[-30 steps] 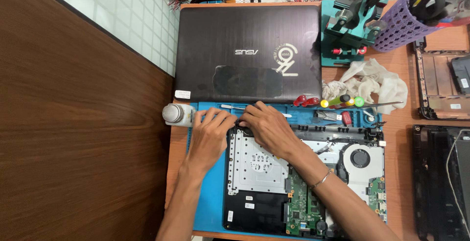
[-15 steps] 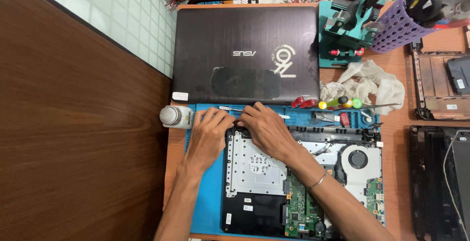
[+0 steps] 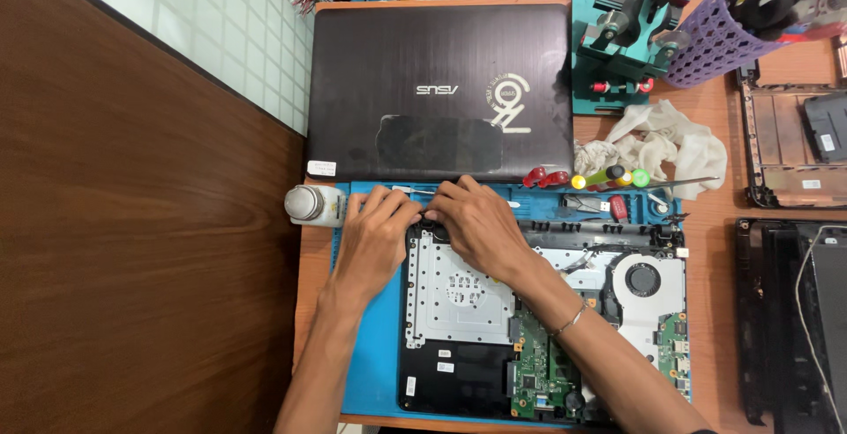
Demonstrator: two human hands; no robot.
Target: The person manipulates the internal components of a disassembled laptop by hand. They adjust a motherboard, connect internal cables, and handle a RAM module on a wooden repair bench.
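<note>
Orange-brown desk (image 3: 719, 249), dark wood panel along its 9 o'clock side, pale tiled wall at 11 o'clock. Blue work mat (image 3: 371, 363) lies under the job.

Nearest me, 6 o'clock: opened laptop base (image 3: 459, 310), bottom cover off, silver metal plate over the left part, green circuit board (image 3: 538, 372) below it, round fan (image 3: 642, 280) at 3 o'clock of the plate.

Both of my hands meet at the base's upper left corner, the hinge end. Left hand (image 3: 375, 240) lies palm down on the mat edge, fingers curled onto the corner. Right hand (image 3: 476, 222) comes in from 4 o'clock, thin bracelet on the wrist, fingertips pinched at the same corner. Small dark part sits between the fingertips; cannot tell whether either hand actually grips it.

At 9 o'clock of my left hand, just beside it: small white bottle (image 3: 313, 205) lying on its side.

At 2 o'clock of my hands: screwdrivers with red, yellow and green handles (image 3: 600, 176), then a crumpled white cloth (image 3: 662, 143).

Beyond my hands, 12 o'clock: dark laptop lid (image 3: 441, 90), laid flat, touching the mat's far edge.

Farther, 1 o'clock: teal repair fixture (image 3: 622, 46) and a purple mesh tool holder (image 3: 715, 41). Far 3 o'clock: other black laptop shells (image 3: 790, 319).
</note>
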